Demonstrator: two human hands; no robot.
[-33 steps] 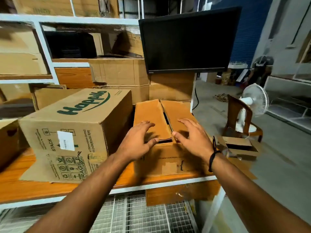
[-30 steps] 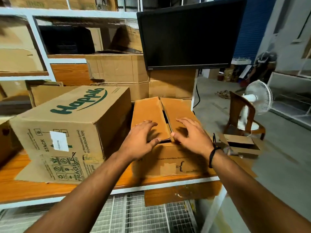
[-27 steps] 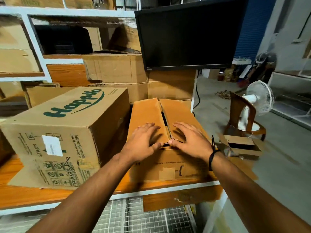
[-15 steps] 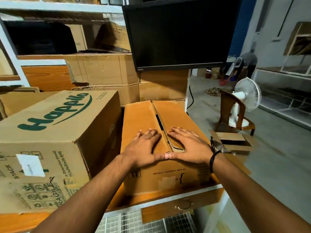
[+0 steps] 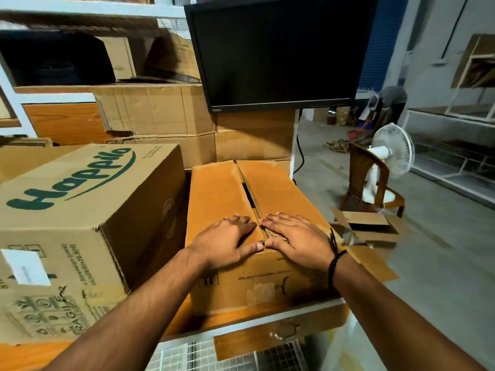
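Observation:
A small brown cardboard box (image 5: 257, 279) sits at the right end of a wooden shelf (image 5: 34, 354), its two top flaps folded shut with a narrow gap along the middle. My left hand (image 5: 227, 242) lies flat on the near end of the left flap (image 5: 214, 194), fingers straight. My right hand (image 5: 294, 236), with a black cord at the wrist, lies flat on the near end of the right flap (image 5: 276, 191). The two thumbs almost touch over the seam at the box's front edge.
A large Happilo carton (image 5: 80, 226) stands close against the box's left side. A black monitor (image 5: 278, 52) hangs above, with stacked cartons (image 5: 155, 116) behind. To the right on the floor are an opened small box (image 5: 367, 226), a brown chair (image 5: 367, 178), a white fan (image 5: 391, 151) and a bent-over person (image 5: 383, 103).
The raised flap ends have been pressed down flat. Both hands slid toward the seam and the front edge, thumbs meeting. The view has come closer to the shelf.

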